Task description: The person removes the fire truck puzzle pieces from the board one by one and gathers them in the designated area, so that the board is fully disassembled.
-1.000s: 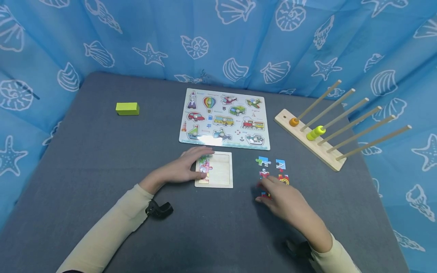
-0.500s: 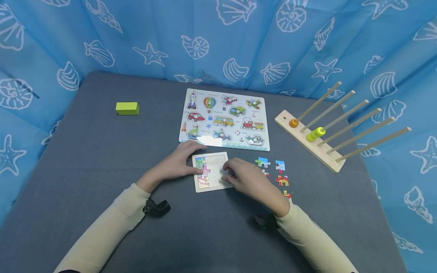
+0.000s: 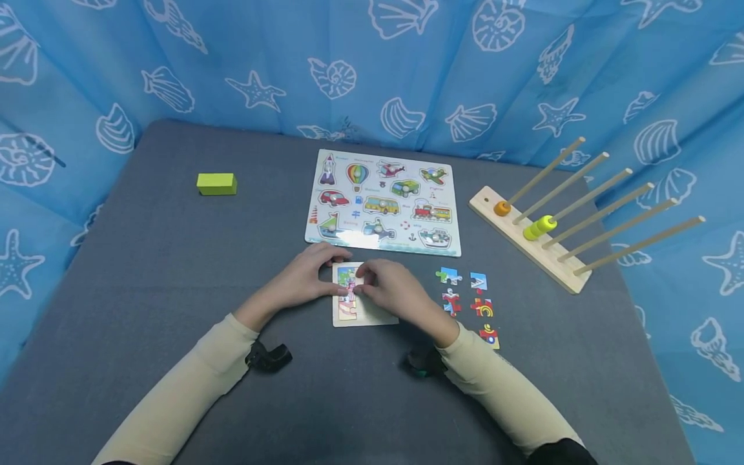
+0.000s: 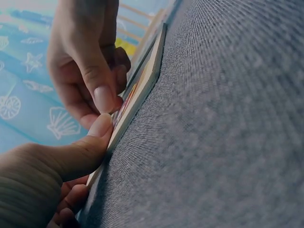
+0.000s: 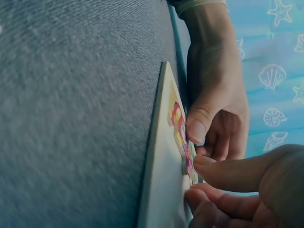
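A small square wooden puzzle tray point(image 3: 374, 318) lies before me, with joined jigsaw pieces point(image 3: 347, 311) along its left side. My left hand point(image 3: 296, 279) grips the tray's left edge, thumb on top and fingers curled at the side. In the left wrist view that thumb point(image 4: 97, 128) lies close to the right hand's fingertips. My right hand point(image 3: 400, 290) reaches over the tray and pinches a jigsaw piece, mostly hidden by the fingers, against the joined pieces. The right wrist view shows the tray's bare wood point(image 5: 164, 190) beside the colourful pieces point(image 5: 179, 128).
Several loose jigsaw pieces point(image 3: 482, 307) lie right of the tray. Behind it is a vehicle peg puzzle board point(image 3: 380, 200). A wooden peg rack point(image 3: 529, 242) with orange and yellow-green beads stands at right, a yellow-green block point(image 3: 217, 185) at back left.
My right hand has picked up a jigsaw piece from the loose ones and carried it left onto the tray. The tray turned slightly and straightened again; my left hand shifted slightly at its edge.
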The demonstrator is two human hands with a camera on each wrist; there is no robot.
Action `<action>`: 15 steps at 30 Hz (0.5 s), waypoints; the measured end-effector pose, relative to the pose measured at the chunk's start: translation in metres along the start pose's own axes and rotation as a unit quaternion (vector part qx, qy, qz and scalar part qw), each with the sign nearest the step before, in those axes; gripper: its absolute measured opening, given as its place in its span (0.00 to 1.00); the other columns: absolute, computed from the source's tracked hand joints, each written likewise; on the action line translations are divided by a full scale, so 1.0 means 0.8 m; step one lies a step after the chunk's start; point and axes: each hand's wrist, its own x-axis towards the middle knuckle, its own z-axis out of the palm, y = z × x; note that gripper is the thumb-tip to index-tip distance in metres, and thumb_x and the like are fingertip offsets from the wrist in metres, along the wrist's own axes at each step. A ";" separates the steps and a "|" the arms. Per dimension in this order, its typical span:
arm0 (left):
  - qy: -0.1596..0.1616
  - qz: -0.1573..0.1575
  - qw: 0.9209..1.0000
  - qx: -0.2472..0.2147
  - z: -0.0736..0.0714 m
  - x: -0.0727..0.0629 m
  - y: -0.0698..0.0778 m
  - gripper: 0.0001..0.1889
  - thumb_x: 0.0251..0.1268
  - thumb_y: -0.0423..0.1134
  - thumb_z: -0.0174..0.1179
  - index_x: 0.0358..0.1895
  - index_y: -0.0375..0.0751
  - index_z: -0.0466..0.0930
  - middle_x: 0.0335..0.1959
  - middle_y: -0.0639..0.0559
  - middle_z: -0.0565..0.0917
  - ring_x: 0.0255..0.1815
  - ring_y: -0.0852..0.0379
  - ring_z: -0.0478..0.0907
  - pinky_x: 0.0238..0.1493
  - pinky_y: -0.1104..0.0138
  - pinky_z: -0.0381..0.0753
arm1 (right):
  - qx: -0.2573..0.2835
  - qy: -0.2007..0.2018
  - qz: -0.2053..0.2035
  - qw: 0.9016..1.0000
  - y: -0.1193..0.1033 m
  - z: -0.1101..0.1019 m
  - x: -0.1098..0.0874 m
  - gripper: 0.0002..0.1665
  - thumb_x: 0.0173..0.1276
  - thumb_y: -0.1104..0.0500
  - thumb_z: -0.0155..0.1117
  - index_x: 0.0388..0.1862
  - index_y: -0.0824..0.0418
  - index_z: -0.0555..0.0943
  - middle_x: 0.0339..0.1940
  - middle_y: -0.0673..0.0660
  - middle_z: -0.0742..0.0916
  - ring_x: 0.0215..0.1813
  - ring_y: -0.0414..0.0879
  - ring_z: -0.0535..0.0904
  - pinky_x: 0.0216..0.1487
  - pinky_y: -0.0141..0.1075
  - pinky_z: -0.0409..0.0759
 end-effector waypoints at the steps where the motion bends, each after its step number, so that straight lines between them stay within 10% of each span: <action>1: 0.001 0.000 1.000 -0.002 0.000 0.000 0.000 0.33 0.49 0.49 0.73 0.61 0.49 0.74 0.50 0.54 0.77 0.49 0.58 0.71 0.52 0.59 0.70 | 0.005 0.002 0.007 1.000 -0.001 0.001 0.000 0.10 0.63 0.58 0.68 0.41 0.61 0.82 0.27 0.50 0.83 0.27 0.39 0.74 0.30 0.32 0.72; 15: -0.032 0.011 0.999 0.007 -0.004 -0.002 -0.002 0.37 0.53 0.51 0.71 0.67 0.50 0.68 0.54 0.52 0.74 0.55 0.56 0.68 0.59 0.56 0.67 | 0.024 0.042 0.040 0.998 -0.009 0.013 0.007 0.08 0.60 0.59 0.71 0.35 0.61 0.82 0.24 0.50 0.82 0.25 0.39 0.73 0.28 0.31 0.70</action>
